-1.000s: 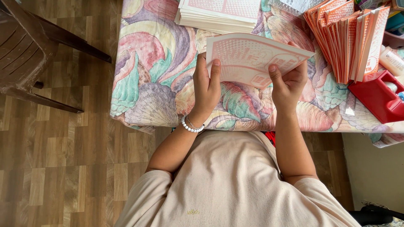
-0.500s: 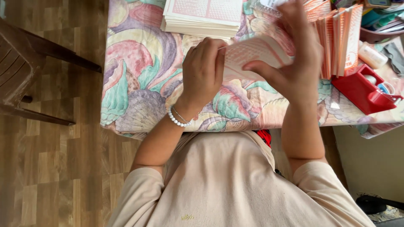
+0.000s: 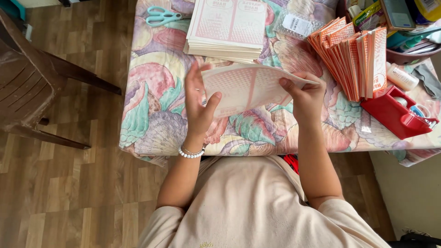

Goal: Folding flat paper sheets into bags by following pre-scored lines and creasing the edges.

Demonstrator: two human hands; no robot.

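Held above the near half of the tabletop [image 3: 147, 110]: a thin printed paper sheet [image 3: 250, 85], pale with fine pinkish-red check pattern and a vertical centre band, bowed slightly into a soft curve. Left hand [image 3: 198, 108] flat against the sheet's left edge, fingers upright and spread, thumb pressing the front face, so clamped on the paper. Right hand [image 3: 307, 97] pinched on the sheet's right edge, thumb on top, fingers curled beneath. A string of small white pearl-like beads [image 3: 191, 153] around the left wrist.

Covering the tabletop, a glossy cloth with large shell and leaf shapes in pink, teal and cream. At the far edge, just beyond the held sheet, a squared-off stack of flat sheets [image 3: 227, 27] of the same print, edges neatly aligned. To the left of that stack, scissors [image 3: 161, 16] with smooth teal plastic handles. To the right, a fanned row of folded orange-and-white paper pieces [image 3: 353, 55], standing on edge and leaning against each other. Beside these, an angular red plastic tray [image 3: 392, 115], glossy. Nearby, a clear crinkled plastic packet [image 3: 296, 25] with a white label.

Left of the tabletop, a dark brown moulded plastic chair [image 3: 27, 78] on wood-grain plank floor [image 3: 69, 193].
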